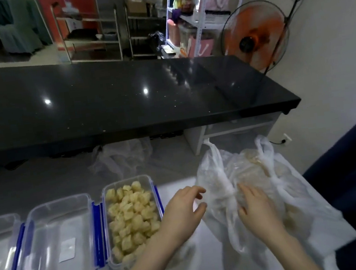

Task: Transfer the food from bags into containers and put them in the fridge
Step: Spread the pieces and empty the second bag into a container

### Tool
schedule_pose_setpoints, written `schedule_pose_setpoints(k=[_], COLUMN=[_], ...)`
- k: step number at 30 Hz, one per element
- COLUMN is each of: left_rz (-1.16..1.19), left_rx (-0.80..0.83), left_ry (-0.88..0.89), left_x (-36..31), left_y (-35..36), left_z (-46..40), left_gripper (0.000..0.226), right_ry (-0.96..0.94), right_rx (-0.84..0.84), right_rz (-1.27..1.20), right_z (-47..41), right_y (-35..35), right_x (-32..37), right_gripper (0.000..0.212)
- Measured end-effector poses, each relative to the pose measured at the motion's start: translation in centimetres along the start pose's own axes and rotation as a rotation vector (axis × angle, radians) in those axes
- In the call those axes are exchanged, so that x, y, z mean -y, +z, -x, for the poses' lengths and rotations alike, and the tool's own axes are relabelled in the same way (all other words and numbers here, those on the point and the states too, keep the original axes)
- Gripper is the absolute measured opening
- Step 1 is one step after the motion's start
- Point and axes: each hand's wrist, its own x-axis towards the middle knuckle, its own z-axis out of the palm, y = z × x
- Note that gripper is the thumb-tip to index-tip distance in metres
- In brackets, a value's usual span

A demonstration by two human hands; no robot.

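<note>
Both hands [182, 210] [256, 209] touch upright bag [257, 183], handles [217, 159] pointing up

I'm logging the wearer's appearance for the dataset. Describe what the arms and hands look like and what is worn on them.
Both forearms are bare as far as the frame shows: no sleeves in view. The left hand and right hand wear no gloves, and no rings, watch or bracelets can be seen. Fingernails look short and unpainted, though the picture is soft.

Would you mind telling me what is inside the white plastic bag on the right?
Through the white plastic bag a pale, lumpy mass of food shows, apparently wrapped in an inner clear bag. The film and the right hand hide its exact kind and amount.
</note>
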Motion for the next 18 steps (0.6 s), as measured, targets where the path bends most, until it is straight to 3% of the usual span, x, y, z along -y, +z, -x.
schedule_pose_setpoints(k=[3,5,8,14,18], left_rz=[-0.061,-0.120,-0.224,-0.171,-0.140], left_rx=[0.085,0.146,0.164,-0.003,-0.164], left_ry=[0.068,0.084,0.028,-0.005,-0.004], left_x=[-1.7,-2.1,-1.4,0.1,-0.5], left_y=[2.7,4.0,4.5,2.1,0.1], left_z=[-1.6,-2.3,-2.5,-1.5,-1.8], left_gripper=[0.047,0.059,0.056,0.050,0.024], right_ry=[-0.065,-0.106,-0.165,-0.285,-0.384], right_rx=[0.195,0.216,0.128,-0.048,-0.152], right_rz=[-0.120,-0.146,-0.196,-0.452,-0.572], right_z=[0.3,0.3,0.0,-0.7,-1.2], right_y=[1.0,1.9,2.8,2.9,1.0], right_x=[-0.9,-1.0,-1.2,0.6,2.7], right_gripper=[0.050,0.045,0.036,0.030,0.026])
